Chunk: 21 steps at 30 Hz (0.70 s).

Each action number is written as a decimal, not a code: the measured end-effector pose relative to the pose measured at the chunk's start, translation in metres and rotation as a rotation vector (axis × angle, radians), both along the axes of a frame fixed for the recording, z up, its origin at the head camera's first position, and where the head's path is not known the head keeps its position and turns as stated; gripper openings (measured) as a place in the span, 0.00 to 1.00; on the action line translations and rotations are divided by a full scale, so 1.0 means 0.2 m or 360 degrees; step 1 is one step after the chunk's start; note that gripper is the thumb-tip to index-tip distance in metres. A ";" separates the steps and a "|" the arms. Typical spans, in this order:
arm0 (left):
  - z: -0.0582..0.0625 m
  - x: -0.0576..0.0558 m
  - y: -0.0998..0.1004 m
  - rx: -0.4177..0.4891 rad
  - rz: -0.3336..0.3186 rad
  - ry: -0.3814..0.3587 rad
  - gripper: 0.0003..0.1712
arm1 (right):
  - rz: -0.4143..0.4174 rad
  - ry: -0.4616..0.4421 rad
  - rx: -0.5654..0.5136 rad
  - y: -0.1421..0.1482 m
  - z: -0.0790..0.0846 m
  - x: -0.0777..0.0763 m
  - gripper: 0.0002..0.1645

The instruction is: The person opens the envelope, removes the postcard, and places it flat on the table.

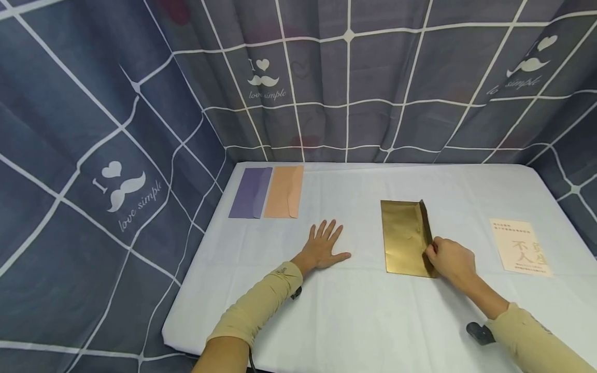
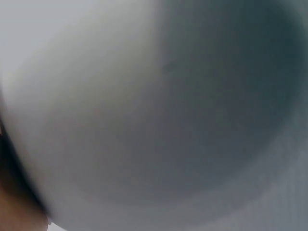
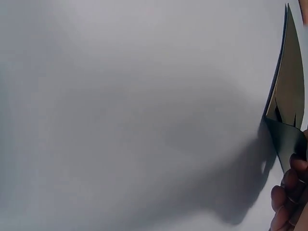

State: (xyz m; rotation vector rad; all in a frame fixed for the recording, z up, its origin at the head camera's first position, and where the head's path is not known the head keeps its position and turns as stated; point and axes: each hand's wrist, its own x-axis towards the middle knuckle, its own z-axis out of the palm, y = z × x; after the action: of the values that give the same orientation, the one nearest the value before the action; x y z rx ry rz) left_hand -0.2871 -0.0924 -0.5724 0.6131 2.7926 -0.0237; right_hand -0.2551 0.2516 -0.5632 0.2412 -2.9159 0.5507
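Gold envelope (image 1: 403,238), one, laid right of the middle of the worktop (image 1: 354,311); its long axis is run from the far edge toward the near edge, and a narrow flap (image 1: 426,230) is raised along its right long side. This side is faced by the right hand (image 1: 452,259), the nearer of the two, by which the flap is pinched toward the envelope's near right corner, with fingers curled; the envelope is thus placed to the left of that hand. The right forearm is angled in from the near edge, right part, and pointed obliquely toward the far left. The left hand (image 1: 319,249), released, is laid palm down with fingers spread and thumb directed toward the envelope, from which it is set well apart on the left; nothing is grasped by it. Its forearm is brought in from the near edge, left part; in the left wrist view only blur is shown. Also listed: purple envelope (image 1: 249,192) and orange envelope (image 1: 283,191), placed side by side with a slim gap near the far left corner, long axes likewise; printed card (image 1: 520,247), laid toward the right edge, apart from the right hand.
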 end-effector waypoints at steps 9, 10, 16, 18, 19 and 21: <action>-0.01 -0.01 0.00 -0.0021 -0.0005 0.0026 0.51 | -0.0152 -0.0138 0.0090 0.33 0.02 0.05 0.20; -0.01 -0.01 0.00 -0.0020 -0.0006 0.0026 0.51 | -0.0165 -0.0150 0.0096 0.36 0.02 0.06 0.20; 0.00 0.00 0.00 -0.0011 -0.0009 0.0023 0.51 | -0.0247 -0.0199 0.0135 0.46 0.02 0.09 0.19; 0.00 0.00 0.00 0.0000 -0.0006 0.0025 0.51 | -0.0268 -0.0202 0.0143 0.49 0.02 0.09 0.19; 0.00 0.00 0.00 0.0005 -0.0004 0.0024 0.51 | -0.0276 -0.0202 0.0148 0.49 0.02 0.10 0.19; 0.00 0.00 0.00 0.0008 0.0002 0.0024 0.51 | -0.0285 -0.0206 0.0157 0.50 0.03 0.11 0.18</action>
State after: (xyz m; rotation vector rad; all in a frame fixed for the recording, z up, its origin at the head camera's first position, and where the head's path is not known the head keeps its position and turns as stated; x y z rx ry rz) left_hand -0.2865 -0.0919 -0.5726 0.6151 2.8087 -0.0211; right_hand -0.2340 0.3521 -0.5576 -0.0462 -3.0521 0.4096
